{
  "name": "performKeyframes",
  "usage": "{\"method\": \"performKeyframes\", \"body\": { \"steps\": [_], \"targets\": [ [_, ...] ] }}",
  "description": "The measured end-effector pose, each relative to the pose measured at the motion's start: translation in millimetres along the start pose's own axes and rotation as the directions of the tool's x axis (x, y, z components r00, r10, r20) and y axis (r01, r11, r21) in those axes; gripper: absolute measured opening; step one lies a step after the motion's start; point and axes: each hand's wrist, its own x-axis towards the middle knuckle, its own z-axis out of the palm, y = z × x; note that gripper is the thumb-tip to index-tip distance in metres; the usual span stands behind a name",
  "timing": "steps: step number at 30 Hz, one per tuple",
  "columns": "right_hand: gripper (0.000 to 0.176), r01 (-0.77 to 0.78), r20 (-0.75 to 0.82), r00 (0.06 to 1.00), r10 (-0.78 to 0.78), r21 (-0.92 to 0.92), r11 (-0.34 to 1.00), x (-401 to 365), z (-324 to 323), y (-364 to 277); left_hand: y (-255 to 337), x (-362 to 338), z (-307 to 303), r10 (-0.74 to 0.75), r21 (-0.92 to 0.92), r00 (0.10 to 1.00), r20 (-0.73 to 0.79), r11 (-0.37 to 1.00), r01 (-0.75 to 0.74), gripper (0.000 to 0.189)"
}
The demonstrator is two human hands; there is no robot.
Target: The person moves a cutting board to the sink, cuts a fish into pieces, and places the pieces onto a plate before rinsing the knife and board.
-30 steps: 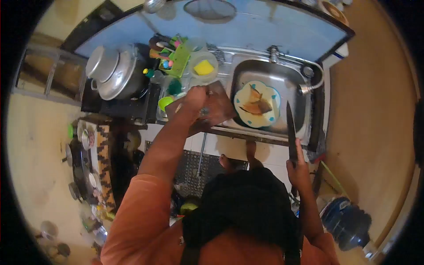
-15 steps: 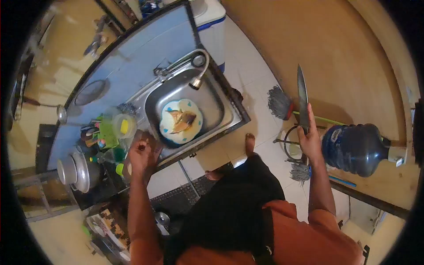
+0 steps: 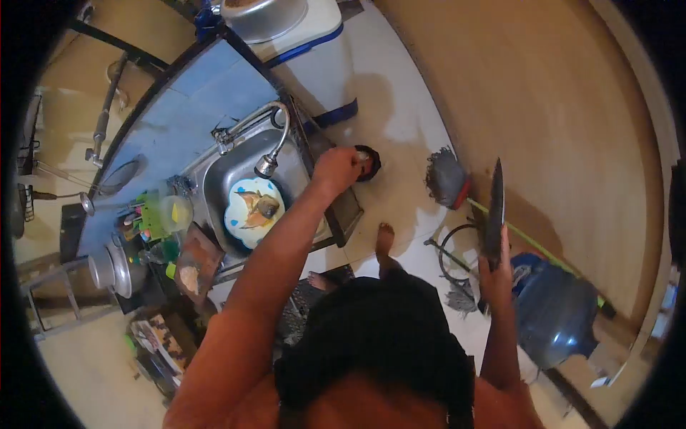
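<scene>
My left hand (image 3: 337, 171) reaches past the sink's right end, over a small dark-rimmed bin (image 3: 369, 164) on the floor. Its fingers are drawn together, and what they hold, if anything, is too blurred to name. In my right hand (image 3: 498, 275) a kitchen knife (image 3: 496, 207) is gripped by the handle, blade pointing up and away from me. Inside the steel sink (image 3: 214, 187) sits a white plate with blue spots (image 3: 241, 230), bearing brownish pieces that look like fish (image 3: 259, 206). A wooden cutting board (image 3: 209, 252) with a pale piece on it lies left of the sink.
A faucet (image 3: 266, 166) arches over the sink. Metal pots (image 3: 123, 268) and a green rack (image 3: 151, 218) stand to the left. On the right are a mop head (image 3: 444, 179) and a big blue water jug (image 3: 557, 307). A large pot (image 3: 264, 18) rests on a white box at the back.
My left hand has swung from the cutting board across the sink to the bin. My right hand still grips the knife, now lower in view. The camera view has shifted.
</scene>
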Motion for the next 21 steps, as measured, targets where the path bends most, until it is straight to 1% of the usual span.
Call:
{"method": "performKeyframes", "body": {
  "steps": [1, 2, 3, 4, 5, 7, 9, 11, 12, 13, 14, 15, 16, 17, 18, 19, 20, 21],
  "targets": [
    [0.075, -0.122, 0.024, 0.992, 0.121, 0.038, 0.992, 1.0, -6.0, 1.2, -2.4, 15.0, 13.8, -0.061, 0.073, 0.997, 0.053, 0.996, 0.058, 0.022],
    [0.075, -0.114, 0.041, 0.993, 0.113, 0.031, 0.993, 2.7, -10.2, 7.1, -6.0, 28.7, 27.1, -0.126, 0.146, 0.987, 0.104, 0.983, 0.11, 0.025],
    [0.076, -0.103, 0.022, 0.994, 0.103, 0.013, 0.995, 4.1, -14.0, 13.3, -7.8, 41.6, 37.0, -0.144, 0.141, 0.985, 0.098, 0.981, 0.13, 0.025],
    [0.078, -0.093, 0.002, 0.996, 0.093, -0.004, 0.996, 7.1, -17.1, 17.3, -10.0, 53.9, 45.7, -0.231, 0.22, 0.954, 0.192, 0.957, 0.187, 0.024],
    [0.078, -0.087, 0.015, 0.996, 0.087, -0.01, 0.996, 9.9, -19.9, 18.3, -14.0, 63.7, 53.0, -0.317, 0.3, 0.907, 0.278, 0.925, 0.232, 0.024],
    [0.078, -0.23, 0.013, 0.973, 0.23, 0.011, 0.973, 16.2, -25.5, 12.0, -30.5, 75.5, 74.6, -0.338, 0.276, 0.908, 0.248, 0.923, 0.268, 0.025],
    [0.078, -0.209, 0.017, 0.978, 0.209, -0.009, 0.978, 21.6, -30.0, 20.8, -44.7, 84.6, 96.2, -0.358, 0.25, 0.907, 0.219, 0.92, 0.303, 0.027],
    [0.079, -0.195, 0.023, 0.98, 0.196, -0.027, 0.98, 24.3, -32.7, 32.0, -55.6, 89.5, 116.0, -0.413, 0.242, 0.906, 0.091, 0.892, 0.382, 0.029],
    [0.078, -0.153, 0.013, 0.988, 0.153, -0.007, 0.988, 26.4, -32.5, 39.1, -57.1, 93.9, 117.2, -0.422, 0.239, 0.902, 0.092, 0.889, 0.392, 0.029],
    [0.078, -0.11, 0.002, 0.994, 0.11, 0.015, 0.994, 28.6, -32.8, 44.3, -59.6, 99.3, 115.8, -0.398, 0.289, 0.896, 0.198, 0.897, 0.335, 0.03],
    [0.078, -0.11, 0.015, 0.994, 0.109, 0.014, 0.994, 30.1, -32.8, 47.2, -62.5, 102.0, 113.5, -0.376, 0.334, 0.876, 0.303, 0.902, 0.272, 0.032],
    [0.077, -0.096, -0.008, 0.995, 0.095, -0.008, 0.995, 32.0, -31.2, 46.5, -64.1, 104.1, 115.0, -0.39, 0.338, 0.87, 0.301, 0.897, 0.285, 0.032],
    [0.076, -0.079, -0.028, 0.997, 0.078, -0.029, 0.996, 34.2, -28.5, 44.7, -63.9, 107.0, 118.7, -0.285, 0.376, 0.875, 0.392, 0.917, 0.13, 0.035],
    [0.076, -0.071, -0.013, 0.997, 0.071, -0.022, 0.997, 37.6, -25.9, 40.9, -64.0, 107.6, 120.1, -0.182, 0.398, 0.857, 0.482, 0.917, -0.029, 0.041],
    [0.076, -0.06, 0.004, 0.998, 0.06, -0.046, 0.997, 41.9, -23.6, 34.8, -68.1, 101.6, 125.5, -0.197, 0.406, 0.858, 0.475, 0.914, -0.015, 0.041],
    [0.075, -0.048, 0.017, 0.999, 0.049, -0.07, 0.996, 45.7, -20.7, 28.5, -71.4, 91.2, 132.3, -0.058, 0.233, 0.945, 0.321, 0.972, -0.019, 0.035],
    [0.075, -0.039, 0.022, 0.999, 0.04, -0.063, 0.997, 49.7, -16.0, 21.7, -74.3, 83.5, 138.3, 0.059, 0.057, 0.99, 0.13, 0.996, -0.067, 0.03],
    [0.076, 0.004, 0.024, 1.0, -0.003, -0.05, 0.999, 53.7, -11.1, 14.6, -68.4, 78.2, 130.7, 0.053, 0.063, 0.991, 0.122, 0.996, -0.061, 0.03]
  ]
}}
